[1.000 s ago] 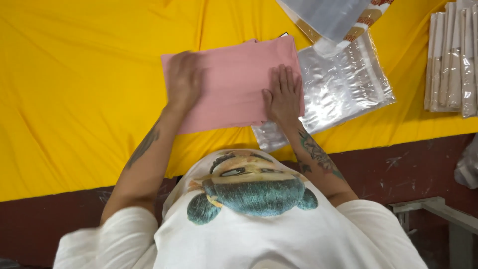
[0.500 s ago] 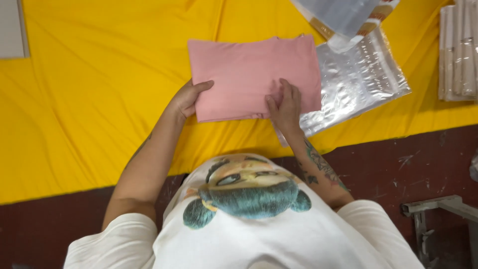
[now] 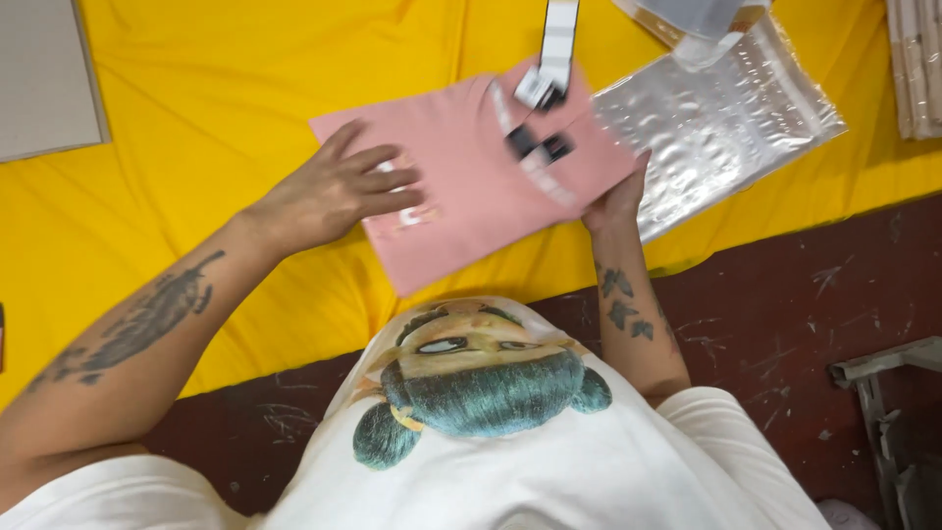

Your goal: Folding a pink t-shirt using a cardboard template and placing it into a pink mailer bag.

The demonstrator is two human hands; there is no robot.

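Note:
A folded pink garment (image 3: 471, 186) is tilted above a yellow cloth-covered table (image 3: 245, 88). Its neck side faces up, with white and black tags (image 3: 545, 83) hanging off it, blurred. My left hand (image 3: 329, 191) lies flat on the garment's left part, fingers spread. My right hand (image 3: 616, 201) grips the garment's right edge from below, mostly hidden under the fabric. Just right of the garment lies a clear plastic bag (image 3: 716, 123).
A grey board (image 3: 44, 79) lies at the table's far left. More clear packets (image 3: 687, 20) sit at the top right, and a stack of flat packs (image 3: 917, 64) at the right edge. A dark red floor (image 3: 785, 314) runs below the table's edge.
The pink garment has been flipped over and turned at an angle; its tags now show. My left hand moved onto its top face and my right hand took its right edge.

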